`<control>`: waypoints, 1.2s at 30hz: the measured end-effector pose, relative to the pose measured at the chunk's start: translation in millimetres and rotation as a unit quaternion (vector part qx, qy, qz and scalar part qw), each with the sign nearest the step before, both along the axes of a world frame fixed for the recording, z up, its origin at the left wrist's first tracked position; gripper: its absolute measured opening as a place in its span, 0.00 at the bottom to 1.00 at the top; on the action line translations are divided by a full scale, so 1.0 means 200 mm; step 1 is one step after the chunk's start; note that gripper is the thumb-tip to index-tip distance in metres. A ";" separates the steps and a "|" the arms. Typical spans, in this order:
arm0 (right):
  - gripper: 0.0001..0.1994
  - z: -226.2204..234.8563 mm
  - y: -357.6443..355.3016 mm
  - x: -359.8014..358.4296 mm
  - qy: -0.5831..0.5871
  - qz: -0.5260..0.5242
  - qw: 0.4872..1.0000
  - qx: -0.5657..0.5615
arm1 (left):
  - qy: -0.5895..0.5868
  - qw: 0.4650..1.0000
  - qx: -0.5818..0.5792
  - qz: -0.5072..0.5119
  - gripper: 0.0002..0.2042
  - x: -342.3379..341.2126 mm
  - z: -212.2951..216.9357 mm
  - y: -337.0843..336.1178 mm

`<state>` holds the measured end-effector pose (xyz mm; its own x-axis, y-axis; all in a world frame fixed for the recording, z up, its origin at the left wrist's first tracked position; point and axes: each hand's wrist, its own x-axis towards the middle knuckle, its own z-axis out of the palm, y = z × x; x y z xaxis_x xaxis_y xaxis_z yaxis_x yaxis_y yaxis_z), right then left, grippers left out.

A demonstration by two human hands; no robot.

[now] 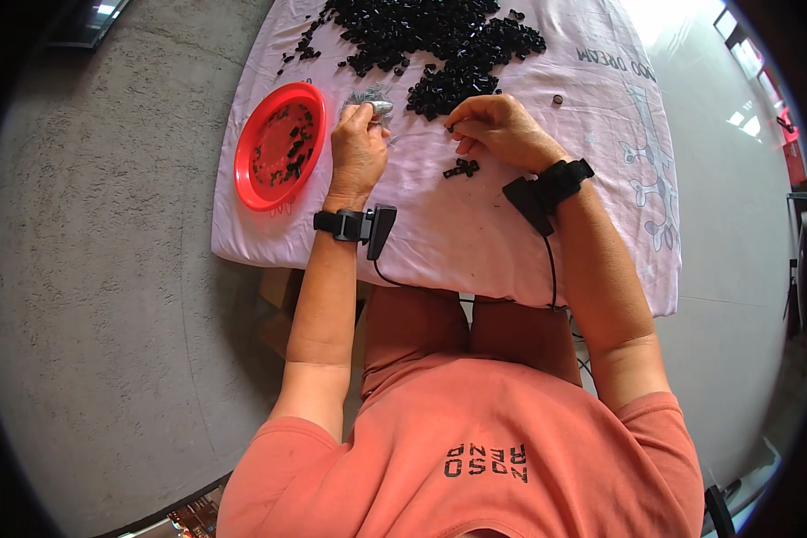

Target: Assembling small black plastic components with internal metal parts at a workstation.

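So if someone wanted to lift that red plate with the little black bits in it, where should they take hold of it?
Probably by the rim of the red plate on its outer left edge, coming in from the table's left side. The plate is shallow and round, lies flat on the pale cloth, and holds loose black pieces, so a level lift seems wise. The left hand sits just to its right.

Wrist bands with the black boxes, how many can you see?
2: one wrist band on the left forearm below the left hand, one behind the right hand.
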<state>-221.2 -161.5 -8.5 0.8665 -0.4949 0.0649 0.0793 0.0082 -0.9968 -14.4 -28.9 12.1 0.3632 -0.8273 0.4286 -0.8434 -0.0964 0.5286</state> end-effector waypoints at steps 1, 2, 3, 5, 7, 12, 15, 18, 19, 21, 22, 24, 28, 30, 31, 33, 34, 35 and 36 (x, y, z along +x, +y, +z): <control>0.09 0.00 0.00 0.00 0.003 -0.001 1.000 -0.002 | 0.017 1.000 -0.001 -0.002 0.06 0.00 0.01 0.01; 0.09 0.00 0.00 -0.01 0.006 -0.002 1.000 -0.003 | 0.034 0.999 -0.002 -0.004 0.07 -0.01 0.02 0.02; 0.09 0.01 0.00 -0.01 0.007 -0.002 1.000 -0.005 | 0.050 0.999 -0.004 -0.005 0.07 -0.01 0.04 0.03; 0.09 0.01 0.00 -0.01 0.006 0.000 1.000 0.001 | 0.027 0.999 0.024 -0.001 0.07 0.01 0.05 0.06; 0.09 0.02 0.01 -0.01 0.004 0.002 1.000 0.001 | 0.032 0.999 0.031 0.002 0.07 0.02 0.03 0.07; 0.09 0.02 0.01 0.00 0.005 0.001 1.000 -0.001 | 0.085 0.995 0.047 0.006 0.08 -0.02 0.00 0.08; 0.08 0.02 0.01 -0.01 0.002 -0.002 1.000 -0.004 | 0.149 0.988 0.046 -0.001 0.08 -0.02 0.01 0.08; 0.08 0.01 0.01 0.00 0.009 -0.003 1.000 -0.007 | 0.073 0.997 0.021 -0.006 0.08 0.00 0.04 0.08; 0.08 0.02 0.01 0.00 0.010 -0.003 1.000 -0.006 | 0.065 0.998 0.014 0.001 0.08 0.00 0.03 0.07; 0.08 0.03 0.01 0.00 0.013 -0.004 1.000 -0.005 | 0.049 0.999 -0.001 0.013 0.07 0.01 0.00 0.06; 0.08 0.03 0.01 0.00 0.011 -0.003 1.000 -0.005 | 0.058 0.998 0.001 0.019 0.07 0.00 -0.01 0.05; 0.08 0.02 0.01 0.00 0.006 -0.004 1.000 -0.006 | 0.077 0.997 0.004 0.030 0.07 -0.02 -0.02 0.04; 0.08 0.02 0.01 -0.01 0.005 -0.004 1.000 -0.005 | 0.071 0.997 0.024 0.014 0.07 -0.02 -0.01 0.04; 0.08 0.02 0.01 -0.01 0.006 -0.002 1.000 -0.006 | 0.098 0.995 0.034 0.010 0.07 0.00 -0.03 0.04; 0.08 0.03 0.02 -0.01 0.012 0.000 1.000 -0.007 | 0.091 0.995 0.032 0.007 0.07 0.00 -0.03 0.03; 0.06 0.05 0.02 -0.01 0.026 0.003 1.000 -0.010 | 0.078 0.997 0.026 0.000 0.07 0.00 -0.04 0.01; 0.06 0.05 0.02 -0.01 0.026 0.002 1.000 -0.010 | 0.062 0.998 0.022 0.006 0.07 -0.01 -0.04 0.01; 0.06 0.04 0.01 -0.01 0.027 0.001 1.000 -0.009 | 0.046 0.999 0.017 0.011 0.07 -0.02 -0.04 0.00; 0.06 0.04 0.01 -0.01 0.027 0.001 1.000 -0.008 | 0.029 0.999 0.012 0.018 0.07 -0.03 -0.03 0.00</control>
<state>-223.9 -158.8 -0.9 0.8702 -0.4920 0.0258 0.0258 -0.0068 -0.9996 -19.4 -29.6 5.9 0.4166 -0.8231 0.3861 -0.8071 -0.1394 0.5737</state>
